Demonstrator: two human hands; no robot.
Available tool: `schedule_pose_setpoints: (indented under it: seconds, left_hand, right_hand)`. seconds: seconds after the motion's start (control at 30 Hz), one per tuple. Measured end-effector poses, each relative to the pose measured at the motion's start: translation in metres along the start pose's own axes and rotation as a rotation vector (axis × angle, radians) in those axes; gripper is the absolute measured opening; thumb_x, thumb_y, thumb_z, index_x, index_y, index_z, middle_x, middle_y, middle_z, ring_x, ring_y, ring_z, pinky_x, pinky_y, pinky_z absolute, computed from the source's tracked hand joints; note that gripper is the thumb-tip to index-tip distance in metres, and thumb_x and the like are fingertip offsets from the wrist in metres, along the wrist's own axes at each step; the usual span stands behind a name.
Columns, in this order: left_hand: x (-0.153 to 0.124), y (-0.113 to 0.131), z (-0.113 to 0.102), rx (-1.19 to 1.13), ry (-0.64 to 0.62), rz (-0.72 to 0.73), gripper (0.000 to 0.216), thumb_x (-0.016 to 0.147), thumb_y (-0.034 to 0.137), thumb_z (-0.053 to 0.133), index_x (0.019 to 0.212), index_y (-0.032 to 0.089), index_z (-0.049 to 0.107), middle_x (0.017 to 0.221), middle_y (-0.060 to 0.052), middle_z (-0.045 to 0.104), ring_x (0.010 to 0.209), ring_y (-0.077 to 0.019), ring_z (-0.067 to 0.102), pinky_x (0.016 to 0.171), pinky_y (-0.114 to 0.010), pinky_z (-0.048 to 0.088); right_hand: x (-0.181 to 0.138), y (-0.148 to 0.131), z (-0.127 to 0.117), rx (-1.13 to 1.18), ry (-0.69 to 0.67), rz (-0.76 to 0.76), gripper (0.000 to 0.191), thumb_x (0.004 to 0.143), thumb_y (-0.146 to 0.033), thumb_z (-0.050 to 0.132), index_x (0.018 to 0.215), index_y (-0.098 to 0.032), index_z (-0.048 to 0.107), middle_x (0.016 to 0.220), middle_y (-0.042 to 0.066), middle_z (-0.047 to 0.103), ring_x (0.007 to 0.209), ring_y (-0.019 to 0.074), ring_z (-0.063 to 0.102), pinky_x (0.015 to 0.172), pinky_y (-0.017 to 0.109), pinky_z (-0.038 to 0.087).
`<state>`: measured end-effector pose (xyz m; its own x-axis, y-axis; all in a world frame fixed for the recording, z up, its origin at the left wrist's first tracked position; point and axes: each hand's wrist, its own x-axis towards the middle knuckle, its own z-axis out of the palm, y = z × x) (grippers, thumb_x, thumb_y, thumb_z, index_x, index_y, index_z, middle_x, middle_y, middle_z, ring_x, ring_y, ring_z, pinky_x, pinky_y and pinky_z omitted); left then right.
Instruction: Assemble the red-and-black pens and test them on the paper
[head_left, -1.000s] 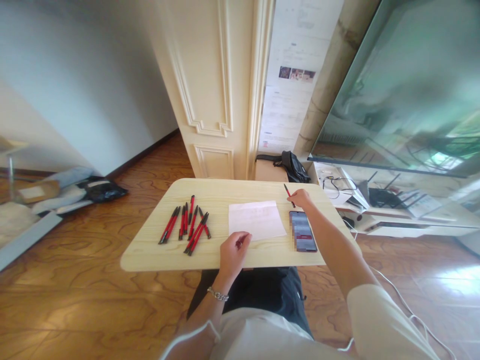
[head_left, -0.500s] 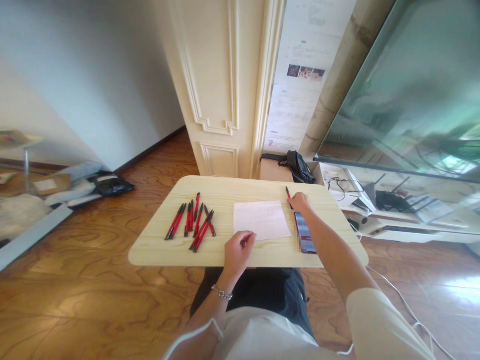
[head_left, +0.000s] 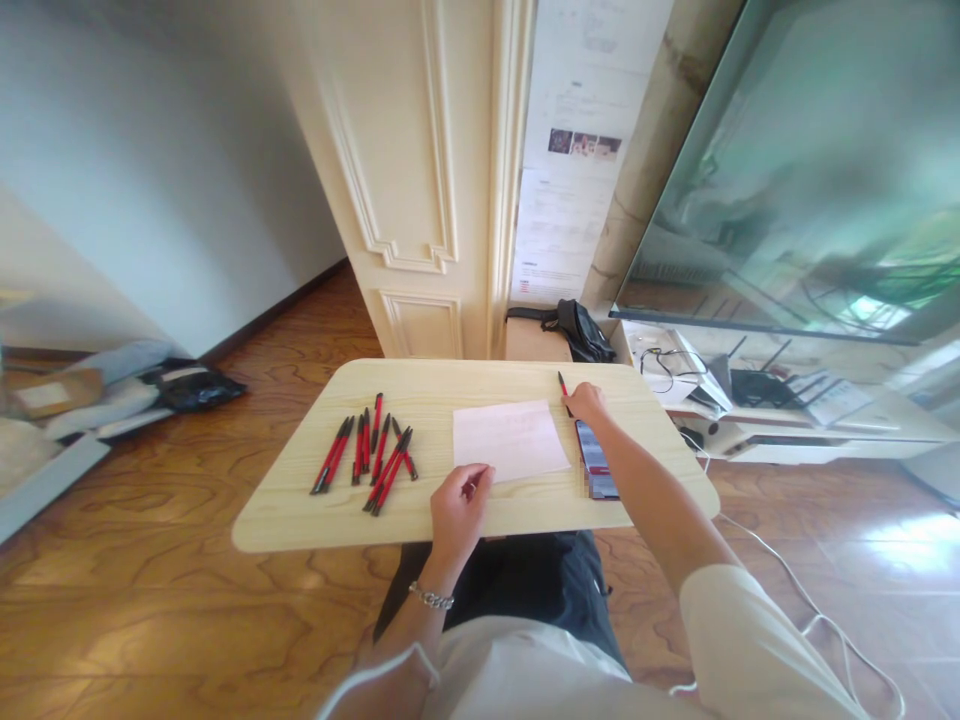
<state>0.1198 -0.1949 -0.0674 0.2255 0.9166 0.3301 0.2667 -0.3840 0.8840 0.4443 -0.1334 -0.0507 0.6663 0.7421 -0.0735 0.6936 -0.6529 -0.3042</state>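
My right hand (head_left: 585, 402) is closed around a red pen (head_left: 562, 384) at the top right corner of a white sheet of paper (head_left: 508, 438) on the small wooden table (head_left: 300, 505). My left hand (head_left: 457, 505), fingers curled, rests on the sheet's near left corner. A phone (head_left: 596, 460) lies to the right of the paper, partly under my right forearm. Several red and black pens (head_left: 371, 452) lie in a loose group on the left half of the table.
A cream panelled door (head_left: 405, 180) stands behind the table. A black bag (head_left: 581, 330) sits on a box behind it. A low white shelf with routers and cables (head_left: 757, 395) is at the right. Bags and boxes (head_left: 150, 380) lie on the wooden floor at the left.
My right hand with the pen has moved from the far end of the phone to the paper's top right corner, and my forearm now covers part of the phone. The left hand stays put.
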Motion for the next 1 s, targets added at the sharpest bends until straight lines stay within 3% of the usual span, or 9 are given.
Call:
schedule_pose_setpoints:
  seconds: [0.13, 0.27, 0.37, 0.5, 0.6, 0.7, 1.0]
  left_hand:
    - [0.006, 0.001, -0.017, 0.141, 0.061, 0.035, 0.025, 0.084, 0.041, 0.057, 0.09, 0.019, 0.068, 0.081, -0.004, 0.071, 0.066, -0.0149, 0.063, 0.065, -0.026, 0.05]
    - [0.023, -0.01, -0.058, 0.382, 0.122, 0.064, 0.022, 0.083, 0.037, 0.057, 0.088, 0.02, 0.07, 0.081, -0.005, 0.07, 0.069, -0.0164, 0.063, 0.072, -0.028, 0.05]
    - [0.036, -0.024, -0.093, 0.57, 0.145, 0.029, 0.018, 0.083, 0.033, 0.058, 0.088, 0.022, 0.07, 0.084, -0.005, 0.07, 0.072, -0.0179, 0.063, 0.072, -0.029, 0.05]
    - [0.041, -0.039, -0.122, 0.74, 0.074, -0.041, 0.015, 0.08, 0.034, 0.061, 0.083, 0.022, 0.071, 0.083, -0.007, 0.068, 0.074, -0.0211, 0.064, 0.069, -0.031, 0.049]
    - [0.035, -0.041, -0.125, 0.826, 0.038, -0.081, 0.019, 0.082, 0.038, 0.06, 0.079, 0.022, 0.07, 0.079, -0.009, 0.067, 0.07, -0.0213, 0.063, 0.062, -0.03, 0.046]
    - [0.029, -0.036, -0.121, 0.899, -0.005, -0.113, 0.022, 0.082, 0.042, 0.059, 0.079, 0.023, 0.07, 0.08, -0.008, 0.067, 0.071, -0.0208, 0.062, 0.06, -0.028, 0.045]
    - [0.031, -0.026, -0.122, 0.981, -0.036, -0.241, 0.025, 0.081, 0.042, 0.057, 0.078, 0.022, 0.072, 0.078, -0.011, 0.07, 0.069, -0.0228, 0.065, 0.059, -0.029, 0.043]
  right_hand:
    - [-0.009, -0.002, -0.011, 0.002, 0.009, -0.019, 0.048, 0.079, -0.048, 0.059, 0.096, -0.004, 0.069, 0.086, 0.022, 0.07, 0.087, 0.0272, 0.065, 0.071, 0.029, 0.044]
    - [-0.033, -0.011, -0.018, 0.099, 0.113, -0.09, 0.042, 0.086, -0.048, 0.048, 0.083, -0.013, 0.071, 0.081, 0.015, 0.071, 0.084, 0.0234, 0.063, 0.071, 0.027, 0.041]
    - [-0.069, -0.024, -0.013, 0.245, 0.169, -0.205, 0.042, 0.085, -0.052, 0.048, 0.083, -0.016, 0.07, 0.079, 0.01, 0.07, 0.075, 0.0203, 0.061, 0.066, 0.026, 0.038]
    - [-0.136, -0.044, 0.008, 0.458, 0.106, -0.33, 0.048, 0.084, -0.059, 0.046, 0.078, -0.017, 0.068, 0.072, 0.007, 0.068, 0.064, 0.0182, 0.058, 0.06, 0.026, 0.037]
    - [-0.177, -0.054, 0.024, 0.585, 0.054, -0.386, 0.049, 0.085, -0.06, 0.044, 0.074, -0.018, 0.066, 0.069, 0.005, 0.067, 0.062, 0.0178, 0.057, 0.059, 0.026, 0.038]
    - [-0.199, -0.057, 0.035, 0.624, 0.052, -0.385, 0.049, 0.084, -0.061, 0.044, 0.074, -0.018, 0.066, 0.066, 0.005, 0.066, 0.061, 0.0185, 0.057, 0.061, 0.028, 0.04]
    - [-0.204, -0.049, 0.044, 0.666, 0.05, -0.366, 0.044, 0.083, -0.059, 0.046, 0.072, -0.02, 0.066, 0.068, 0.006, 0.067, 0.062, 0.02, 0.059, 0.063, 0.03, 0.044]
